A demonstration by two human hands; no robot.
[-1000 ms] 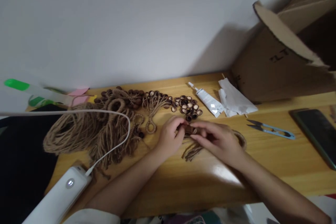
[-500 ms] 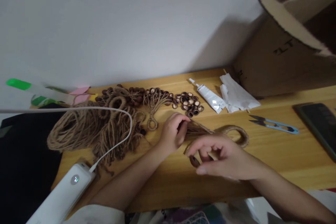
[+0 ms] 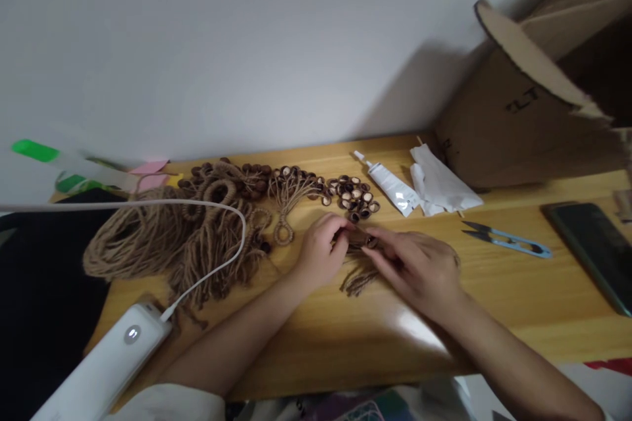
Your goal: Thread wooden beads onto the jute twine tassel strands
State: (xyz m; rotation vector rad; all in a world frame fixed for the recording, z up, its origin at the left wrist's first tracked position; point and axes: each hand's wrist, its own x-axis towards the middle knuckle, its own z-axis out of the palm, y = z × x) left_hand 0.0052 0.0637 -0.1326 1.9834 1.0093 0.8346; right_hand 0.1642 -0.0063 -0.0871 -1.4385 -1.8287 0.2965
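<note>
My left hand (image 3: 326,247) is closed in a pinch on the end of a jute cord. My right hand (image 3: 424,273), thumb and forefinger together, grips a small brown nutshell half (image 3: 371,241) right by the left fingertips. Below the fingers the frayed ends of a jute cord bundle (image 3: 359,279) lie on the table; the rest of the bundle is hidden by the right hand. Just beyond the hands sits a pile of cut nutshell halves (image 3: 351,196) with pale insides. To its left lies a looped jute tassel (image 3: 285,210) with shells on its strands.
A coil of jute cord (image 3: 135,233) and a heap of finished cord pieces (image 3: 212,250) cover the left. A white power bank (image 3: 113,355) trails a cable. A glue tube (image 3: 394,187), white paper (image 3: 439,181), blue thread snips (image 3: 508,240), a phone (image 3: 587,250) and a cardboard box (image 3: 494,125) stand right.
My right hand has moved up and turned toward my left hand, bringing the nutshell half to the left fingertips. It now covers the cord ring. The whole view has shifted slightly.
</note>
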